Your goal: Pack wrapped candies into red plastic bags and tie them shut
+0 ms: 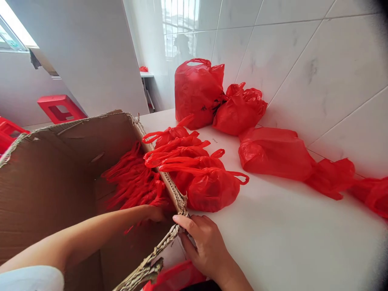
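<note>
My left hand [156, 213] reaches down inside the large cardboard box [45, 194], beside red plastic bags [136, 182] piled within. Its fingers are mostly hidden, so whether they hold a bag cannot be seen. At the box's torn near corner, my right hand [203, 236] grips the cardboard rim with the thumb over the edge. Just outside that wall, several filled and knotted red plastic bags [214, 188] stand in a row on the white table [273, 234], their handle loops pointing toward the box.
Two larger full red bags [197, 93] stand against the tiled wall [273, 52]. More red plastic bags [275, 153] lie along the wall to the right. Red stools [62, 108] are at the left behind the box, and red plastic [178, 277] shows below the table edge.
</note>
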Tool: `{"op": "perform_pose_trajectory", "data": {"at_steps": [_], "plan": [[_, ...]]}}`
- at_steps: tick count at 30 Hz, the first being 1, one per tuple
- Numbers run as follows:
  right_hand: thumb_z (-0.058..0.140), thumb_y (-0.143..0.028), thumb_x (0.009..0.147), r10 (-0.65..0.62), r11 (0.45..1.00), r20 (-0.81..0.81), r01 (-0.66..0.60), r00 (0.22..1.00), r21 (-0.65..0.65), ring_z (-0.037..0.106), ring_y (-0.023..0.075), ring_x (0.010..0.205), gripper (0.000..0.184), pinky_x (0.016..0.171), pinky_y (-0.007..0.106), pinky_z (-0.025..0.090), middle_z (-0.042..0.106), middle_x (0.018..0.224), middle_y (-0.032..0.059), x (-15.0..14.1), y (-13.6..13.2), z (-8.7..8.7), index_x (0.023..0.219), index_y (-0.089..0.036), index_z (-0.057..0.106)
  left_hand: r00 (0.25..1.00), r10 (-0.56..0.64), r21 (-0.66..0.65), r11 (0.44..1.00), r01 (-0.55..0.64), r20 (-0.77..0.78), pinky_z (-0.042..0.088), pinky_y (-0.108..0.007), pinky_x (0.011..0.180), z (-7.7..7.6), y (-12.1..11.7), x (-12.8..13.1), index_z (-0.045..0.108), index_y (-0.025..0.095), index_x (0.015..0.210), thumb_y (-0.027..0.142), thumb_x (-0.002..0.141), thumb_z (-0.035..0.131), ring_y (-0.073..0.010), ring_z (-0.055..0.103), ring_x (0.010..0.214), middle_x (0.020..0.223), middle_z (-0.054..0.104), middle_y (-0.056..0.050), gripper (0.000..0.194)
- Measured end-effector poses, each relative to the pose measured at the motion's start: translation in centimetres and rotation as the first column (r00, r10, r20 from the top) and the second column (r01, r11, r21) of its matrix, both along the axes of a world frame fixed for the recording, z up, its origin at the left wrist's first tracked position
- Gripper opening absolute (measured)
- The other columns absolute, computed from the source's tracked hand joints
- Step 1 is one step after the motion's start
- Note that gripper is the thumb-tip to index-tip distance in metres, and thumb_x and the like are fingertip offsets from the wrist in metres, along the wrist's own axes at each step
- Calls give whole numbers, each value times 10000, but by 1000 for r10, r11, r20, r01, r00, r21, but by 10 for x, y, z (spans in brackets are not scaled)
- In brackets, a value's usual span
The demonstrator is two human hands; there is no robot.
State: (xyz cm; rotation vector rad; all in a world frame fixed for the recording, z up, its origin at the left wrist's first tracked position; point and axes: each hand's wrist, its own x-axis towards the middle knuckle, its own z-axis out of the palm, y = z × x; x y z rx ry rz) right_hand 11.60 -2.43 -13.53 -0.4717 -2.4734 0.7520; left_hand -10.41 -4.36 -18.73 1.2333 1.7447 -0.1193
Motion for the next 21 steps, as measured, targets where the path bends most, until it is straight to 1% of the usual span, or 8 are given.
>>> {"op": "perform_pose_trajectory", "data": {"at_steps": [3,6,9,11,13,15,18,21], "plan": [[504,-202,912,-10,1000,-14,10,1000,6,624,187,816,411,744,317,456,686,965,16,0,-1,0,1302,-325,472,979,-29,-20,999,25,-200,549,-408,781,47,10,-25,588,161,1152,319,875,617,-209,633,928,1148,621,-81,321],[499,-213,913,-9,1000,-6,9,1000,11,626,181,798,396,740,311,454,686,920,6,0,-1,2,1292,-329,482,879,77,157,988,-3,-470,503,-434,838,128,20,-59,616,129,1073,362,881,588,-262,604,971,1083,625,-47,303],[505,-210,900,-12,1000,22,12,1000,5,630,182,786,406,730,308,453,688,913,-2,0,-1,4,1285,-337,486,670,338,490,870,45,-661,322,-602,929,209,25,-60,531,58,1127,414,985,217,-391,464,1125,1090,555,-104,496],[509,-209,892,-20,1000,30,20,999,6,634,181,790,418,731,304,451,691,924,-4,0,-1,4,1289,-339,483,657,394,631,758,163,-643,326,-472,949,237,30,-31,485,157,1204,500,970,134,-304,473,1111,1106,535,-40,543],[511,-212,887,-31,999,32,30,999,23,637,179,795,431,740,299,452,692,929,-2,-1,-1,3,1298,-338,477,749,283,674,683,282,-599,360,-318,877,236,40,11,554,245,1107,512,955,223,-189,538,967,1008,588,22,452],[509,-222,890,-43,998,44,41,998,53,638,179,802,441,753,298,455,691,935,2,0,-2,1,1313,-338,466,859,29,693,605,392,-511,356,-357,877,216,55,51,613,235,1072,531,888,442,-246,526,1020,1071,622,-35,388],[504,-231,896,-58,995,70,52,996,88,636,183,821,462,766,301,458,688,952,7,1,-2,1,1339,-343,441,888,-91,685,602,410,-451,339,-417,921,189,76,84,683,180,868,409,748,671,-318,512,1045,982,647,-87,259],[510,-234,894,-53,995,72,47,996,92,632,178,807,477,760,295,455,688,937,5,3,-2,2,1351,-346,433,936,-178,696,630,345,-303,403,-361,842,191,75,80,680,170,805,353,771,619,-239,563,894,886,637,-29,196]]}}
